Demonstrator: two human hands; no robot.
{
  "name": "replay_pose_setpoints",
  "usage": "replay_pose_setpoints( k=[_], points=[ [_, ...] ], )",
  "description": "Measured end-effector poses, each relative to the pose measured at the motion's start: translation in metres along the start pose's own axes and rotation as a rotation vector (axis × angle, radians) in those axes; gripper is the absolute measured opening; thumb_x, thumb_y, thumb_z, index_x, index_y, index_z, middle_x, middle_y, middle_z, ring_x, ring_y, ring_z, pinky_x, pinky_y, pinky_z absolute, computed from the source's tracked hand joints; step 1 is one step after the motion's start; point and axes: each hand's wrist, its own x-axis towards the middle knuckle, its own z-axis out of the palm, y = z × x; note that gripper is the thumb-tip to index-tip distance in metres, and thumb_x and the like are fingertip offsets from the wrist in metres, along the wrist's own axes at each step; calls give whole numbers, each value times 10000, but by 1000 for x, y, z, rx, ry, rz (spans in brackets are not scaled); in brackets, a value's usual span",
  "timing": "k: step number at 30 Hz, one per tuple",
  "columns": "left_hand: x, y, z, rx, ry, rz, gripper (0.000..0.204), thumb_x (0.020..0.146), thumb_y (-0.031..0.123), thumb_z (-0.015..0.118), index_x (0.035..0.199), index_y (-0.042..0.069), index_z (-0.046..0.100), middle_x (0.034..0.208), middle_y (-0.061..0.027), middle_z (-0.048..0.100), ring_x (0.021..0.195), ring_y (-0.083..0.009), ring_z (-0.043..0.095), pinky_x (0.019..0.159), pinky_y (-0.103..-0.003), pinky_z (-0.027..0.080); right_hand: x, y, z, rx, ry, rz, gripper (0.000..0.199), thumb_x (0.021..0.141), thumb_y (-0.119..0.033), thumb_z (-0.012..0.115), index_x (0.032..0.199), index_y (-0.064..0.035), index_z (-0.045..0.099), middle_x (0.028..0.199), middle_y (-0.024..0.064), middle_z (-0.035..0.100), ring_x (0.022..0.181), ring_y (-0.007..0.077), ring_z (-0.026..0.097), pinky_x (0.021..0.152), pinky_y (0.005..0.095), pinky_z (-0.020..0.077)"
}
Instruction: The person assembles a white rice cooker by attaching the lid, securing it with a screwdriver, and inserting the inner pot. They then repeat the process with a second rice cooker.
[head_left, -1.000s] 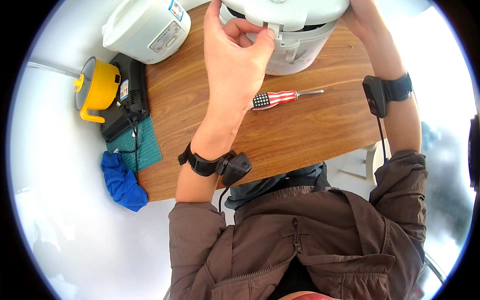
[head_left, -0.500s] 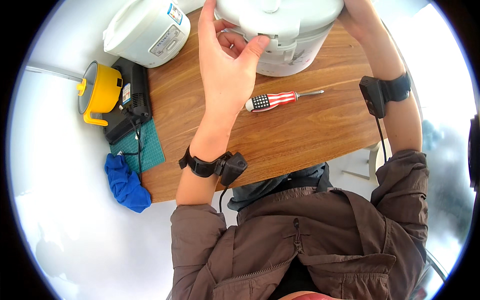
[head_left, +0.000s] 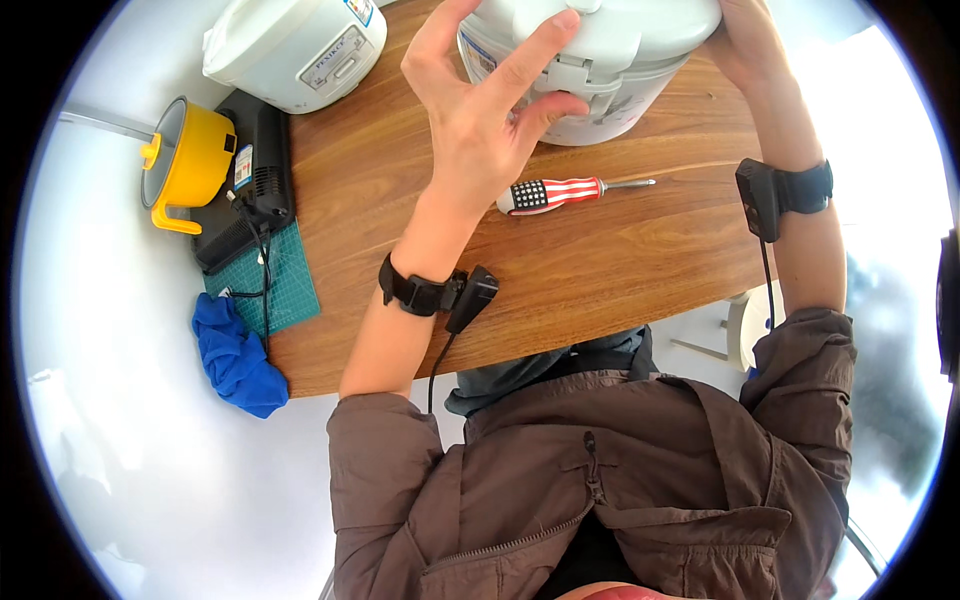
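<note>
A white rice cooker (head_left: 655, 35) with a closed lid stands at the far edge of view, its top cut off. My left hand (head_left: 475, 120) is at its front, fingers spread. The index finger reaches over the lid's front, and the thumb lies near the latch (head_left: 570, 73). My right hand (head_left: 742, 45) rests against the cooker's right side, its fingertips hidden. On the table in front of the cooker lies a screwdriver (head_left: 555, 194) with a red, white and black patterned handle, its shaft pointing right.
A second white rice cooker (head_left: 300, 60) stands at the back left of the wooden table (head_left: 400, 240). Beside it are a yellow pot (head_left: 198, 155), a black device (head_left: 270, 165) with cables, a green cutting mat (head_left: 290, 285) and a blue cloth (head_left: 235, 360). A stool (head_left: 748, 330) stands beyond the table's front edge.
My left hand has shifted right; its fingers have spread and the index finger now stretches over the lid. The cooker appears slightly farther right, as my right hand does.
</note>
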Motion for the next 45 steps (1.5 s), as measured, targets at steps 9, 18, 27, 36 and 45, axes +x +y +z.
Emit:
replay_pose_setpoints(
  k=[9,18,27,36,45],
  points=[
    [-9,-28,24,-90,134,167,553,817,281,832,1335,135,702,1431,-161,399,1310,-377,419,1068,-481,426,7,5,-12,-37,3,2,437,1046,-343,613,1247,45,628,1155,131,703,1039,207,680,899,351,564],
    [-12,-46,31,-45,184,265,549,806,309,838,1323,173,711,1397,-141,400,1304,-378,412,1071,-501,414,8,5,-5,-54,41,-33,454,1043,-339,616,1261,58,612,1176,143,684,1065,217,663,914,349,555],
    [-12,-40,37,-204,201,191,578,778,305,864,1320,182,706,1398,-133,367,1325,-382,395,1092,-498,399,8,4,-6,-44,29,-47,439,1052,-336,594,1257,51,615,1166,132,683,1054,202,662,903,338,553],
    [-17,-39,48,-222,252,211,597,762,272,878,1327,214,695,1459,-146,320,1389,-423,331,1131,-560,349,5,4,-1,-60,24,-97,439,1057,-349,577,1271,34,605,1171,120,680,1038,191,669,888,330,563],
    [-16,-65,52,-109,193,302,588,784,271,859,1338,202,678,1473,-154,321,1407,-408,331,1166,-563,337,3,0,10,-148,73,-97,518,1055,-376,573,1362,41,546,1248,164,654,1104,234,660,886,363,587]
  ],
)
